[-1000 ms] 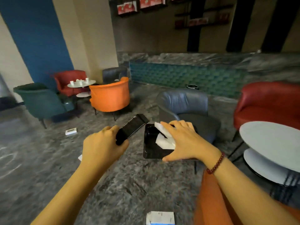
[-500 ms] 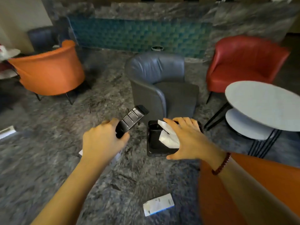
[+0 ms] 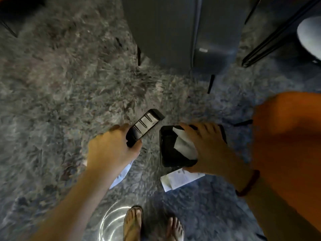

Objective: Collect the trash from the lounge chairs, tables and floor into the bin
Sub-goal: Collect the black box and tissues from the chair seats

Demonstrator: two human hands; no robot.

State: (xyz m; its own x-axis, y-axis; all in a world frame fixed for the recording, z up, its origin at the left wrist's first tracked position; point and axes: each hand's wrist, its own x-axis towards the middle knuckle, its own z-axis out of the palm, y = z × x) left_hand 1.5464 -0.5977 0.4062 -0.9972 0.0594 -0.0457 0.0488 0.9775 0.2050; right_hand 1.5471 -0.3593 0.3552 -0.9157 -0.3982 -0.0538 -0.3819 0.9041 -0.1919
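My left hand [image 3: 111, 150] grips a black plastic tray lid [image 3: 145, 126], which tilts up to the right. My right hand [image 3: 208, 150] holds a black plastic tray [image 3: 171, 153] from above, fingers over its far rim, thumb under its near edge. A crumpled white napkin [image 3: 184, 146] lies in the tray under my palm. On the floor below the tray lies a white paper slip [image 3: 177, 180]. Another white paper scrap [image 3: 121, 176] lies on the floor, partly hidden by my left wrist. No bin is in view.
A grey lounge chair [image 3: 173, 32] stands just ahead. An orange chair [image 3: 286, 145] is close on my right. Black table legs [image 3: 271, 40] and a white table edge [image 3: 309, 35] are at the upper right. My feet in sandals [image 3: 152, 223] stand on grey marble floor.
The view has tipped sharply downward toward the floor and my feet. Both hands keep the same hold on the lid and the tray. The paper slip now lies just under the tray.
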